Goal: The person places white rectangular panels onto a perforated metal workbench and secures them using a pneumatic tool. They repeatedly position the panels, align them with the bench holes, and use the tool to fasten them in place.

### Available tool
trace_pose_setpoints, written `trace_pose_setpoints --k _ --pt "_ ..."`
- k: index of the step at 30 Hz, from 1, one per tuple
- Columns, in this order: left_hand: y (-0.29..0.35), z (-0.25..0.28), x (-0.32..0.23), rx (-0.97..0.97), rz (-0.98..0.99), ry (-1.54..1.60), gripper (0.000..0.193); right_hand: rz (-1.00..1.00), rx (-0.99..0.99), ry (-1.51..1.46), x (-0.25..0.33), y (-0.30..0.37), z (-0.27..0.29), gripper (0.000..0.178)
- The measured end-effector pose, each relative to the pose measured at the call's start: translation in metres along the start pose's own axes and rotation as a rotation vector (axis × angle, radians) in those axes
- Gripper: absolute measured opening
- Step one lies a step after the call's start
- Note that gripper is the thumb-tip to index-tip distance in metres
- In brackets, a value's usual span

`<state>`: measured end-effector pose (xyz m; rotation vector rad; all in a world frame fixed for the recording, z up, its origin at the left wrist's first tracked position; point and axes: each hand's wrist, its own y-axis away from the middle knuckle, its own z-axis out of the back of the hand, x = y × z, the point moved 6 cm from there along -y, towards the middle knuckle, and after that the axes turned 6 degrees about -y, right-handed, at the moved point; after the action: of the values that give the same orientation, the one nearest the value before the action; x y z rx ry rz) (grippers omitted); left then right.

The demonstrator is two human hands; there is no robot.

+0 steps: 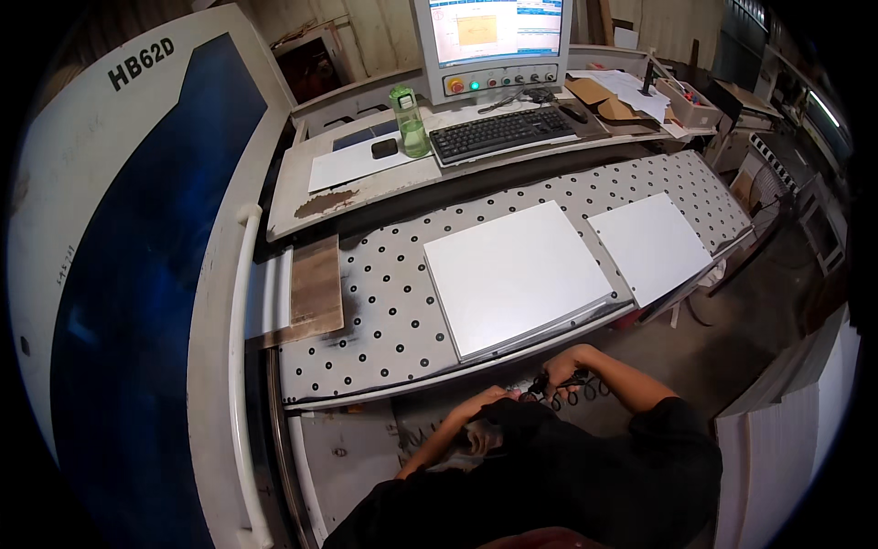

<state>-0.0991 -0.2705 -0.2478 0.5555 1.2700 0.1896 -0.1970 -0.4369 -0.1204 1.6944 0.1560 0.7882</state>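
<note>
Close to my body, below the table's front edge, my right hand (pixel 564 364) is closed round a dark handheld tool (pixel 538 385). A black coiled hose (pixel 590 392) hangs beside that hand; the tool's exact kind is too small to make out. Just left of it my left hand (pixel 492 397) is closed near the tool's front end, its fingers partly hidden, and what it holds I cannot make out. Beyond both hands, a large white panel (pixel 517 274) lies on the dotted table (pixel 384 302), apparently on top of another panel. A smaller white panel (pixel 649 247) lies to its right, overhanging the front edge.
At the left stands a large machine housing (pixel 215 302) with a dark blue window and a white handle bar (pixel 240 366). Behind the table, a desk carries a monitor (pixel 498 41), a keyboard (pixel 503 135), a green bottle (pixel 411 123) and papers (pixel 631 96). Stacked boards (pixel 777 457) stand at the lower right.
</note>
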Motion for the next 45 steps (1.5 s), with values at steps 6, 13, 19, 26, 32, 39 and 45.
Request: trace_pose_setpoints --k 6,13,19,26,32,39,45 --pt "0.010 0.005 0.003 0.147 -0.069 -0.122 0.032 0.036 0.033 -0.003 -0.030 -0.001 -0.001 0.028" --pt "0.022 -0.013 0.071 -0.020 -0.146 0.193 0.032 0.036 0.037 -0.029 -0.016 -0.020 -0.011 0.026" --pt "0.043 -0.013 0.066 -0.085 -0.142 0.183 0.032 -0.114 0.108 0.056 -0.011 -0.067 -0.027 0.016" --pt "0.076 -0.009 0.052 -0.192 -0.242 0.109 0.033 -0.317 0.240 0.155 0.009 -0.115 -0.039 0.009" --pt "0.120 -0.008 0.025 -0.402 -0.417 -0.083 0.033 -0.307 0.293 0.286 0.046 -0.133 -0.060 0.009" --pt "0.160 -0.001 -0.006 -0.672 -0.620 -0.304 0.033 -0.289 0.308 0.240 0.087 -0.118 -0.075 0.011" --pt "0.143 -0.002 0.024 -0.383 -0.548 -0.114 0.031 -0.227 0.203 0.535 0.124 -0.109 -0.100 0.015"
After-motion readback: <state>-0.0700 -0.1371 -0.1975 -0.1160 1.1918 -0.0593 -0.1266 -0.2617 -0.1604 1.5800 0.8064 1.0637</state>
